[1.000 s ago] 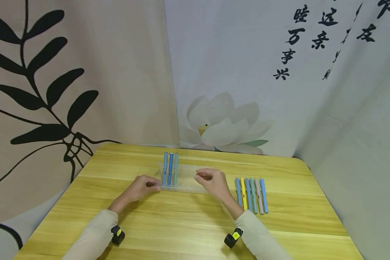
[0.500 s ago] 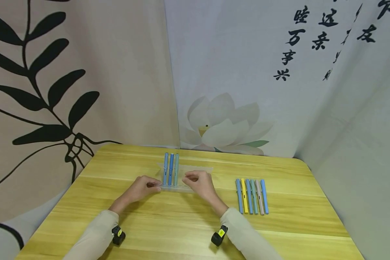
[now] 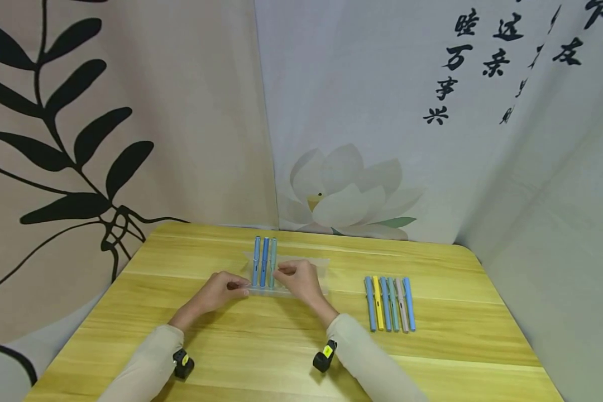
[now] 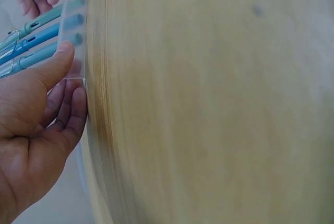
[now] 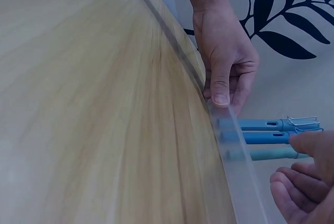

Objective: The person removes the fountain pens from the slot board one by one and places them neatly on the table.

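Observation:
A clear plastic pen stand (image 3: 301, 291) sits toward the back of the table. Two blue pens (image 3: 264, 262) and one teal pen (image 3: 273, 265) stand side by side in its left part, tilted back. My left hand (image 3: 224, 291) pinches the stand's left end; in the left wrist view the thumb (image 4: 63, 51) lies on its front strip. My right hand (image 3: 298, 279) is just right of the teal pen, loosely bent, with the fingertips right at its side. In the right wrist view its thumb (image 5: 308, 143) overlaps the pens' clip ends, the other fingers half curled.
To the right, a row of several pens lies on the table: blue, a yellow pen (image 3: 378, 302), teal and a greyish-pink pen (image 3: 401, 304). The wooden table (image 3: 261, 352) meets a printed cloth backdrop (image 3: 206, 139) along its back edge.
My right hand has moved left along the stand, from its right part to beside the teal pen. The left hand and the pens stay where they were.

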A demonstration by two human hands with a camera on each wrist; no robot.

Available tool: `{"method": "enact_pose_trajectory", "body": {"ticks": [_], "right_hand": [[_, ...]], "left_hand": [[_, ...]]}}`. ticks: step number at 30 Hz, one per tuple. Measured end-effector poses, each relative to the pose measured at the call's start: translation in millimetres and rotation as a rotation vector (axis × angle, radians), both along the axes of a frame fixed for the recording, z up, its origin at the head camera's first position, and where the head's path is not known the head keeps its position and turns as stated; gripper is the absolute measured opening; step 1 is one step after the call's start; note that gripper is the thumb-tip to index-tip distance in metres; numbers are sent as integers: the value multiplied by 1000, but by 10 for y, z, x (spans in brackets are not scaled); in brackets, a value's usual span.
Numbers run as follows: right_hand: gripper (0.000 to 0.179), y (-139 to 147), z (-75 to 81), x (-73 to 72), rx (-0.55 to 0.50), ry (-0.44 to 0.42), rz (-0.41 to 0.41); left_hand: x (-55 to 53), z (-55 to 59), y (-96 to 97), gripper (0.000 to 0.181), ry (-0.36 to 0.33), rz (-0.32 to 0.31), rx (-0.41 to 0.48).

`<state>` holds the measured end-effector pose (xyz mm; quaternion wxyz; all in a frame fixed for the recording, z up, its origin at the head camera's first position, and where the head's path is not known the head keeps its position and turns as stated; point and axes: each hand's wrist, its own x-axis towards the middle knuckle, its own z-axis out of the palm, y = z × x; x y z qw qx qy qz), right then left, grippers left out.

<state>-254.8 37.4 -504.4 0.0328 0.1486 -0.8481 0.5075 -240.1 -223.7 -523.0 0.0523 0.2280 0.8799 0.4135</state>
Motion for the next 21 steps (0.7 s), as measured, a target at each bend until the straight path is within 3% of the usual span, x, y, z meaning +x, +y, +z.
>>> {"method": "enact_pose_trajectory", "body": {"ticks": [13, 21], "right_hand": [[17, -157, -53, -33, -15, 4, -67], [15, -167, -60, -33, -17, 13, -67]], "left_hand": [[-3, -10, -1, 28, 0, -6, -9], [-3, 0, 0, 28, -14, 12, -10]]}}
